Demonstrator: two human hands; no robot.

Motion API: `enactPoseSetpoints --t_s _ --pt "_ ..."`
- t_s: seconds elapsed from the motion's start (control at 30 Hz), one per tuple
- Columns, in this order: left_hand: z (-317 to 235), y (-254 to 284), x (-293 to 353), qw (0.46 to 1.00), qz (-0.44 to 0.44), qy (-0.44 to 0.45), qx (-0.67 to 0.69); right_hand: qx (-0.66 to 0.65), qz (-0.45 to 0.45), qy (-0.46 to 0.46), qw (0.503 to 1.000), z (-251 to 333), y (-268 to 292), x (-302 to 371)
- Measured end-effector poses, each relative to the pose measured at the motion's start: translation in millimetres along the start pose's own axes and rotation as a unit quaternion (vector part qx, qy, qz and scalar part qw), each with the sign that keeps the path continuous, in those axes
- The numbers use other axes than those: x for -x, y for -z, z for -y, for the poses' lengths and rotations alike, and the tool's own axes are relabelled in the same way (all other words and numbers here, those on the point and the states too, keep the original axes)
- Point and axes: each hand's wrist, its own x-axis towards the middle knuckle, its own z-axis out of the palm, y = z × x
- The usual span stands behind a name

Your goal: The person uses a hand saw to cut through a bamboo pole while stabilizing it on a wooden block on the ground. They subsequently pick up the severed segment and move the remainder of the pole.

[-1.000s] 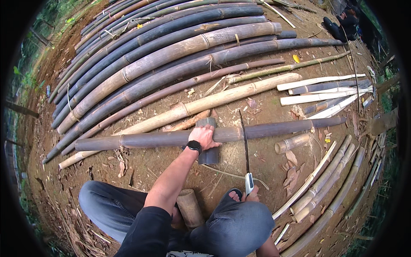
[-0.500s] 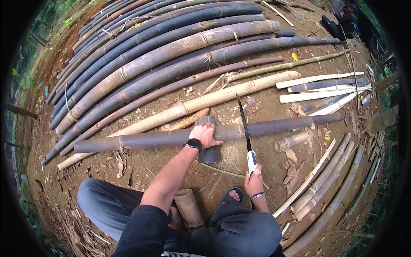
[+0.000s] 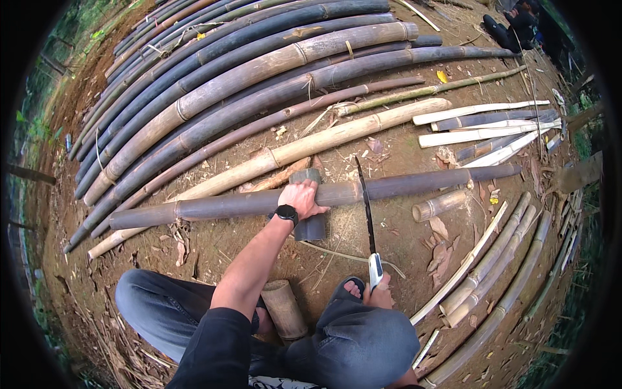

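A dark bamboo pole (image 3: 227,207) lies sideways in front of me, resting across a short bamboo log (image 3: 311,229). My left hand (image 3: 301,198), a black watch at its wrist, grips the pole from above where the two cross. To its right, my right hand (image 3: 380,294) is closed round the white and dark handle of a handsaw (image 3: 368,220). The long dark blade points away from me and crosses the pole close to a joint ring, its tip just past the far side. My right knee partly hides the right hand and covers its wrist.
Several long bamboo poles (image 3: 240,91) lie beyond, with a pale pole (image 3: 311,144) nearer. Split strips (image 3: 479,135) and a short cut piece (image 3: 440,205) are at right. A bamboo stump (image 3: 285,310) stands between my legs. Another person (image 3: 515,26) sits at the far right.
My right hand has drawn the saw back toward me, so less blade reaches past the pole. My left hand keeps its grip on the pole; the view has shifted slightly.
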Motion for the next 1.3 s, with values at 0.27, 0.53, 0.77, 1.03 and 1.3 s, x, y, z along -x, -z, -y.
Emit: enactPoseSetpoints --t_s 0.27,0.53,0.77,1.03,1.3 --pt "2 7 0 1.000 0.021 0.006 0.000 -0.034 0.039 -0.054 0.997 0 10 7" --pt "1 14 -1 0.999 0.032 0.019 -0.007 -0.047 0.001 0.065 0.997 23 -2 -74" --pt "-1 -4 6 1.000 0.004 0.013 -0.001 -0.027 0.001 0.061 0.998 17 -4 -68" --pt "3 -3 11 1.000 -0.021 0.004 0.001 -0.023 0.072 -0.091 0.993 1 4 8" --pt "4 7 3 1.000 0.025 0.011 -0.005 -0.019 0.023 0.017 0.999 5 -2 -24"
